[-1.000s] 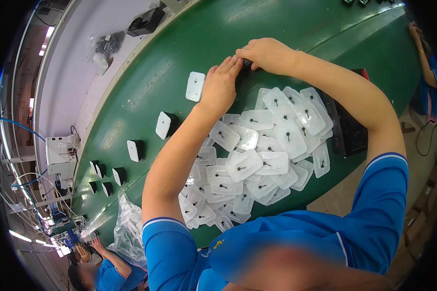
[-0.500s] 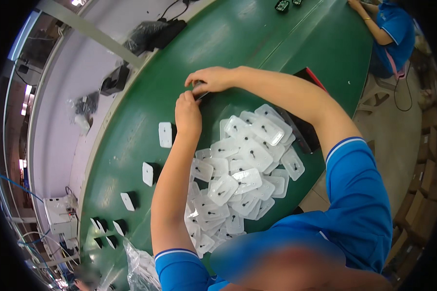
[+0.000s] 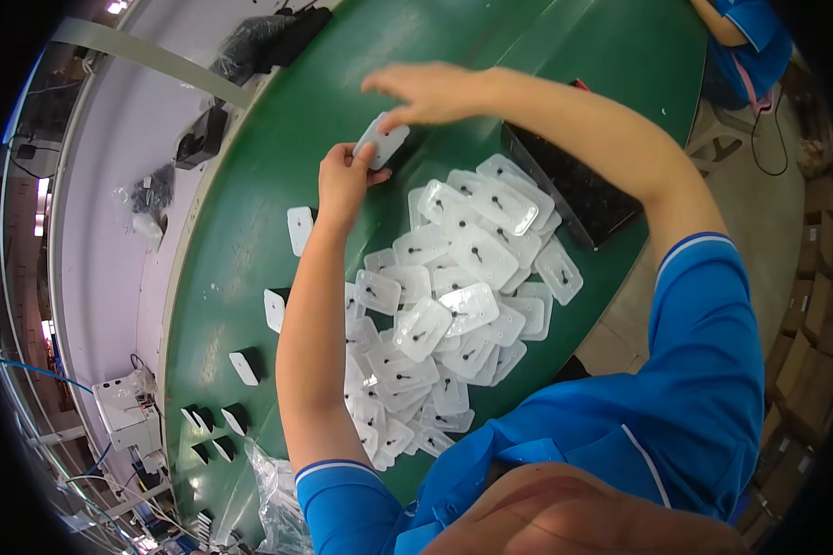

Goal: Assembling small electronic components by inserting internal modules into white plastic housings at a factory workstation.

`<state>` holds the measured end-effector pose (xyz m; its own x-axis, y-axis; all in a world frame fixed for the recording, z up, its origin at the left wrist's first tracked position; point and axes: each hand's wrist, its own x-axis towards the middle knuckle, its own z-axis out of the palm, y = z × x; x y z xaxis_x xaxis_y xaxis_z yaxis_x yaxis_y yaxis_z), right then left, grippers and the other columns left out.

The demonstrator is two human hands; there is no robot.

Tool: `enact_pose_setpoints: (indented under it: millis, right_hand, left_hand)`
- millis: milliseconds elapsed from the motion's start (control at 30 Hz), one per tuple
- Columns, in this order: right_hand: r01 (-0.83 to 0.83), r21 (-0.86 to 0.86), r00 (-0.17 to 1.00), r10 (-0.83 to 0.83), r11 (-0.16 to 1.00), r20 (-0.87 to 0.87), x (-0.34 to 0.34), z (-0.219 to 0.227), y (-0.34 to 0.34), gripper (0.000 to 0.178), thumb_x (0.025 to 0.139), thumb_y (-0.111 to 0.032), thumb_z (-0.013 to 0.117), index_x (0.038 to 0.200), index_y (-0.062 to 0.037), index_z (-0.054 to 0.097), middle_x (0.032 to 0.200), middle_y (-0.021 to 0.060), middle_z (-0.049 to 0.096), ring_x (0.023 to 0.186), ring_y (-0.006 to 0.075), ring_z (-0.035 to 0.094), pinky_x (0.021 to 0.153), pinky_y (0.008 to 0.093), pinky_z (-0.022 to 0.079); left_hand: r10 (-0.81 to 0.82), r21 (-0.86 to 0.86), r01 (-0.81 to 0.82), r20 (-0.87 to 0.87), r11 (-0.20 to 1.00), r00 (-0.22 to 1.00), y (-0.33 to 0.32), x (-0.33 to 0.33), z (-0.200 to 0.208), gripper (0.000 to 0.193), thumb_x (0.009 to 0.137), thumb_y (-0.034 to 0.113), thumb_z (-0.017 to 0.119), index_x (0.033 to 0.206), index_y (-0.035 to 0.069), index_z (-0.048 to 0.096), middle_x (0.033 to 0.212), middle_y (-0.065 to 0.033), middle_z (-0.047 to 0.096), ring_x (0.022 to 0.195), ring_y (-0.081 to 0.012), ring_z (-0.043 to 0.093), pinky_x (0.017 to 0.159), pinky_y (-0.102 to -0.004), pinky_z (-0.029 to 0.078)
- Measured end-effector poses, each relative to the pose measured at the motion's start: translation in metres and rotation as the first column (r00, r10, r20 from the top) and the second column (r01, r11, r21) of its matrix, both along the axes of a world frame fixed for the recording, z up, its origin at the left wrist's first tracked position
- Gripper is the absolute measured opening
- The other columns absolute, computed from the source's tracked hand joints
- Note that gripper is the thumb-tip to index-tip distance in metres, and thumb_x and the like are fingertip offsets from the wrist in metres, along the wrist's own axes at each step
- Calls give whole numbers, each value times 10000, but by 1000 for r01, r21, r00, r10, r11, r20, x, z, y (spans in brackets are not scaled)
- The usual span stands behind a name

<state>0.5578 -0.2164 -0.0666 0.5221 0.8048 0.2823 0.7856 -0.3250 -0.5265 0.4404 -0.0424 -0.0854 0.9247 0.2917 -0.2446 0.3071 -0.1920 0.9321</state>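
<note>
My left hand (image 3: 344, 181) pinches a white rounded rectangular cover (image 3: 384, 146) between thumb and fingers, its pale face turned up. Over the far side of that piece hovers my right hand (image 3: 433, 92), its fingers stretched out and slightly blurred. The right thumb overlaps the cover's far edge; whether it touches cannot be made out. Between my forearms lies a heaped pile of translucent white plastic covers (image 3: 477, 259), each with a small dark mark in its middle. Left of my left forearm, several black blocks with white faces (image 3: 244, 367) stand in a loose row.
An open black box (image 3: 578, 190) with a red edge sits right of the pile, under my right forearm. Clear plastic bags (image 3: 276, 499) lie at the near left of the green table (image 3: 453, 42). A co-worker's arm (image 3: 720, 23) shows at the far right.
My right hand has lifted away from the left and its fingers have spread. The held cover, mostly hidden before, now shows its white face. The whole view has shifted slightly.
</note>
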Motion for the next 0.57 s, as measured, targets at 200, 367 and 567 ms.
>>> enact_pose_setpoints:
  millis: [200,367,567]
  right_hand:
    - [180,187,984,-178,966,-25,-33,52,-118,183,858,-228,575,805,-54,575,697,14,551,600,145,462,594,263,372]
    - [326,-135,935,-340,936,-100,-91,28,-177,167,732,-25,640,884,-56,578,804,14,548,647,144,493,619,257,409]
    - [246,-330,928,-320,911,-191,-107,-2,-159,192,726,-35,658,899,-64,581,825,31,545,650,156,501,640,251,427]
  left_hand:
    - [-27,122,46,-151,991,988,-3,-2,2,320,915,243,523,1028,-53,480,692,-109,595,517,-151,573,499,-228,477]
    - [23,465,106,-265,879,964,0,-7,1,365,891,292,529,1013,-43,454,708,-133,610,557,-235,596,539,-331,482]
    - [142,764,-170,103,623,985,2,-68,29,552,852,411,570,1166,-18,424,994,-220,627,911,-407,602,774,-456,472]
